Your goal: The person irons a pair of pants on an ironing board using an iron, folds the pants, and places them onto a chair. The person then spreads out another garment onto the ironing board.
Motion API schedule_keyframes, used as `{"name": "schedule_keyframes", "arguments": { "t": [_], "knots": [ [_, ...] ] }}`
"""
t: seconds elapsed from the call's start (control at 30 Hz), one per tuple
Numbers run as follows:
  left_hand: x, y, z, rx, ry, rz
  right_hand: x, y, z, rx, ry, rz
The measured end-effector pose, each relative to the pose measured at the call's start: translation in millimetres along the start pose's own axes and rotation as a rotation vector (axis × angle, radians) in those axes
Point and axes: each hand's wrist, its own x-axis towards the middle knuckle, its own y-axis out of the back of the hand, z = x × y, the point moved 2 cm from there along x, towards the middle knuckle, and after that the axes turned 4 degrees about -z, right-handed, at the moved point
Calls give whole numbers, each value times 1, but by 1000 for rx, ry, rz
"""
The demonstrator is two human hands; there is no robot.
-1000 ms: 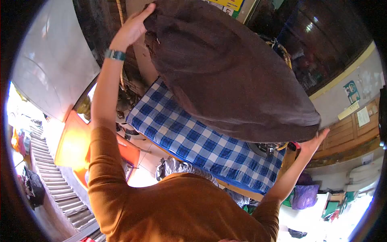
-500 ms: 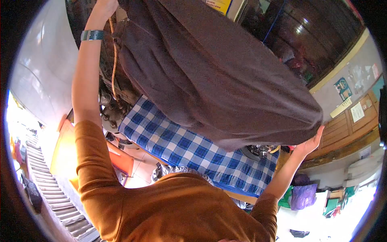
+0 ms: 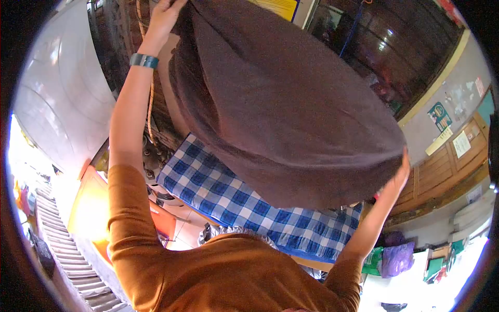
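Note:
A large dark brown cloth hangs stretched between my hands. My left hand, raised at the top left, grips one end of it; a watch sits on that wrist. At the right, my right hand holds the cloth's other end, its fingers partly hidden by the fabric. Below the cloth lies a blue and white checked cloth, spread over a table. The brown cloth covers part of the checked one and hides most of an object near its right end.
An orange chair stands at the left. Purple bags and a green bag are at the lower right. Behind the brown cloth are a dark window, a yellow poster and a hanging cord. Wooden panelling lines the right side.
The brown cloth has billowed and shifted, now hanging lower over the checked cloth's right part. My left hand went up and left, then came back right and slightly down; my right hand moved slightly left.

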Motion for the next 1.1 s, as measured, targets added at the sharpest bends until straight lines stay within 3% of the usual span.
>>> {"name": "schedule_keyframes", "arguments": {
  "t": [0.03,0.1,0.13,0.17,0.23,0.27,0.33,0.37,0.4,0.47,0.5,0.57,0.6,0.63,0.7,0.77,0.83,0.87,0.9,0.93,1.03,1.1],
  "knots": [
    [-5,-9,4,66,3,-21,44,31,21,-40,18,-17],
    [1,-20,-38,188,215,-168,112,72,52,-170,-6,74],
    [-11,-28,-11,306,307,-190,125,71,55,-137,-23,-26],
    [-6,-33,-42,93,259,-181,134,64,54,-103,-42,-125],
    [1,-44,-56,152,375,119,142,44,31,-102,32,-93],
    [9,-39,-59,149,374,124,140,34,14,-105,97,-55],
    [21,-25,-64,-181,155,79,123,18,-24,-44,185,-71],
    [21,-12,-57,-476,246,38,115,12,-41,18,269,-85],
    [14,4,-63,-483,258,37,100,13,-52,62,314,-97],
    [-2,34,-75,-851,205,212,68,35,-53,138,377,-114],
    [-36,37,-42,-635,165,94,49,51,-48,163,387,-117],
    [-82,67,-74,-755,184,-16,11,74,-18,86,430,-141],
    [-115,73,-68,-684,172,-87,-8,89,1,39,333,-281],
    [-146,75,-73,-613,285,-35,-25,102,24,-4,229,-417],
    [-214,89,-106,-566,367,-148,-63,134,83,-234,99,-72],
    [-285,92,-134,-39,497,-110,-87,158,134,-651,-134,-161],
    [-356,90,-153,174,685,-160,-126,117,156,-809,-190,-248],
    [-392,89,-165,314,734,-197,-132,133,179,-763,-237,-323],
    [-450,108,-217,315,876,-276,-138,156,211,-712,-281,-394],
    [-488,105,-229,162,763,-289,-145,179,235,-792,-357,-438],
    [-589,104,-278,-43,1247,-11,-165,215,279,-978,-523,-496],
    [-572,96,-248,-222,1410,286,-169,220,292,-1055,-558,-433]
  ]
}}
